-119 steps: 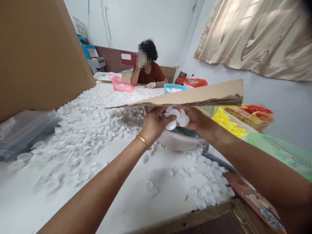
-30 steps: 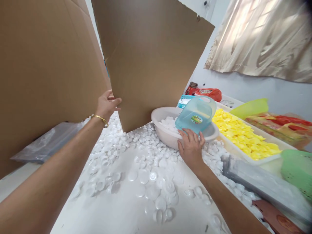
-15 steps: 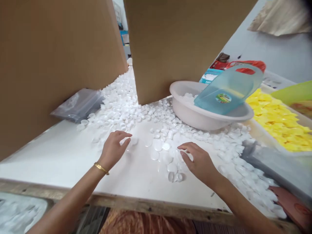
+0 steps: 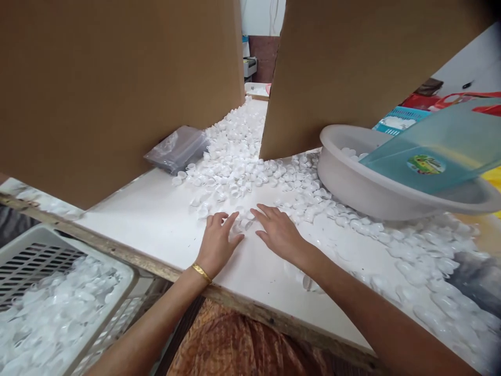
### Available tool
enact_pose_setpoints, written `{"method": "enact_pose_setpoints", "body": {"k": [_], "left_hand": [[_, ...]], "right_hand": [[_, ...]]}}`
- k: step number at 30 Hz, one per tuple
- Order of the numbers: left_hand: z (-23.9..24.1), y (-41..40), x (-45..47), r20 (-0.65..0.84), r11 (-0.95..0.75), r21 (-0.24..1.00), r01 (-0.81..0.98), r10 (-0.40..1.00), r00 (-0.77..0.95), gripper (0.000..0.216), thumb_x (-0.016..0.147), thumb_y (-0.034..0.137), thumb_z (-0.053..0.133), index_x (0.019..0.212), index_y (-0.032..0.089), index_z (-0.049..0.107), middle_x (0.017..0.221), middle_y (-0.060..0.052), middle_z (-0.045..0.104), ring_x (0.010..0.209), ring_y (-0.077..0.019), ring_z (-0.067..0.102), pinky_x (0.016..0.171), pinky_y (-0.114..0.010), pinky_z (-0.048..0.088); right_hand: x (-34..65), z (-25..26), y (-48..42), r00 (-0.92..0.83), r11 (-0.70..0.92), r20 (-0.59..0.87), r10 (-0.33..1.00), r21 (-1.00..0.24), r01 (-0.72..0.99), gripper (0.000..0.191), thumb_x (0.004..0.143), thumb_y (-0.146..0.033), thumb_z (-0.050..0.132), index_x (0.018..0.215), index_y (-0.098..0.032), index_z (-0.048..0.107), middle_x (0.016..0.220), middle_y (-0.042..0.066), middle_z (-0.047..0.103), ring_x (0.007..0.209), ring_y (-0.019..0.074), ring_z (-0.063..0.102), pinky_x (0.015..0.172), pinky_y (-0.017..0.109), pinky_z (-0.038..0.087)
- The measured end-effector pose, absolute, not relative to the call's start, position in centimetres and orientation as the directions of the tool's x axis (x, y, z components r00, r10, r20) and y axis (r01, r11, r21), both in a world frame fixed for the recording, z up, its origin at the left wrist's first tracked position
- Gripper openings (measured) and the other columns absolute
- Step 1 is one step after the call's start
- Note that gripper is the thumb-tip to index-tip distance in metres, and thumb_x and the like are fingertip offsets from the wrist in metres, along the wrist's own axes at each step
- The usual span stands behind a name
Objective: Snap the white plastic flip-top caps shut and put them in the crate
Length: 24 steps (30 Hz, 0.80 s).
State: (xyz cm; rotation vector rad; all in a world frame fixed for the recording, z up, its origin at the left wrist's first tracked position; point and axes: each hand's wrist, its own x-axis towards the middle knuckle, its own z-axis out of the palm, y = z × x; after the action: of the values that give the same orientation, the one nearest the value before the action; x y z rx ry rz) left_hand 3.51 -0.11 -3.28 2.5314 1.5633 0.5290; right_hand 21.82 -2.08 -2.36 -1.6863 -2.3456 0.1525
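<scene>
Small white plastic caps (image 4: 238, 172) lie loose in a broad spread over the white table (image 4: 156, 224). My left hand (image 4: 216, 244), a gold bracelet at its wrist, hovers at the near edge of the spread with thumb and fingers apart. Facing it, my right hand (image 4: 279, 234) has its fingers stretched out and apart. A few caps (image 4: 244, 223) sit in the gap between the two hands, near the fingertips; neither hand grips one. More caps (image 4: 307, 282) lie partly hidden beneath my right forearm.
Two cardboard panels (image 4: 117, 94) (image 4: 332, 78) stand behind. A bundle of clear plastic bags (image 4: 178, 149) leans by the left one. At right, a white basin (image 4: 352, 183) holds a blue plastic scoop (image 4: 450, 151). A crate (image 4: 129, 282) of white pieces stands below the table edge at left.
My hands have come closer together, the right moving left toward the caps by the left hand. The view has swung left, so the crate shows more and the yellow pieces less.
</scene>
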Motion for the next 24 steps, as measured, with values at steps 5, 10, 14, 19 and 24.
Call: {"method": "enact_pose_setpoints", "body": {"k": [5,10,14,19,24], "left_hand": [[-3.5,0.4,4.4,0.214,-0.513,0.252,0.821,0.857,0.470,0.025,0.075,0.025,0.061,0.100,0.019,0.063,0.101,-0.010,0.047,0.097,-0.0248,0.043,0.083,-0.037,0.043],[-3.2,-0.5,4.4,0.223,-0.508,0.186,0.841,0.856,0.467,0.022,0.075,0.033,0.061,0.093,0.022,0.065,0.108,-0.011,0.045,0.100,-0.0287,0.039,0.081,-0.042,0.041],[-3.0,-1.0,5.2,0.212,-0.533,0.124,0.837,0.838,0.502,0.022,0.078,0.034,0.057,0.096,0.022,0.063,0.104,-0.011,0.048,0.097,-0.0291,0.040,0.076,-0.042,0.039],[-3.2,-1.3,5.9,0.095,-0.651,0.078,0.755,0.759,0.644,0.012,0.078,0.010,0.047,0.076,0.018,0.056,0.085,-0.009,0.052,0.087,-0.0244,0.045,0.072,-0.037,0.041],[-3.3,-1.9,5.1,-0.004,-0.559,0.255,0.789,0.816,0.579,0.025,0.081,0.007,0.036,0.092,0.021,0.053,0.082,-0.003,0.050,0.068,-0.0161,0.050,0.059,-0.028,0.041]], "right_hand": [[20.8,-3.2,-0.6,-0.345,0.361,0.110,0.932,-0.217,0.907,0.016,0.084,-0.014,0.050,0.094,-0.017,0.062,0.105,0.009,0.061,0.098,0.0232,0.052,0.078,0.036,0.040],[21.9,-3.2,-2.7,-0.257,0.289,0.132,0.957,-0.400,0.870,0.018,0.087,-0.015,0.044,0.077,-0.018,0.059,0.092,0.006,0.060,0.089,0.0177,0.052,0.077,0.030,0.039],[22.1,-2.4,-4.2,-0.107,-0.021,-0.134,0.985,-0.715,0.698,0.019,0.084,-0.017,0.042,0.069,-0.019,0.055,0.076,0.002,0.059,0.073,0.0149,0.053,0.067,0.028,0.040],[21.6,-2.5,-4.8,-0.178,-0.215,-0.382,0.907,-0.782,0.585,0.021,0.080,-0.019,0.045,0.061,-0.019,0.052,0.053,-0.002,0.057,0.048,0.0115,0.054,0.046,0.023,0.039],[21.3,-3.5,-4.5,-0.130,-0.295,-0.400,0.907,-0.825,0.481,0.008,0.079,-0.015,0.046,0.081,-0.019,0.052,0.060,-0.002,0.060,0.049,0.0113,0.059,0.046,0.022,0.045]]}}
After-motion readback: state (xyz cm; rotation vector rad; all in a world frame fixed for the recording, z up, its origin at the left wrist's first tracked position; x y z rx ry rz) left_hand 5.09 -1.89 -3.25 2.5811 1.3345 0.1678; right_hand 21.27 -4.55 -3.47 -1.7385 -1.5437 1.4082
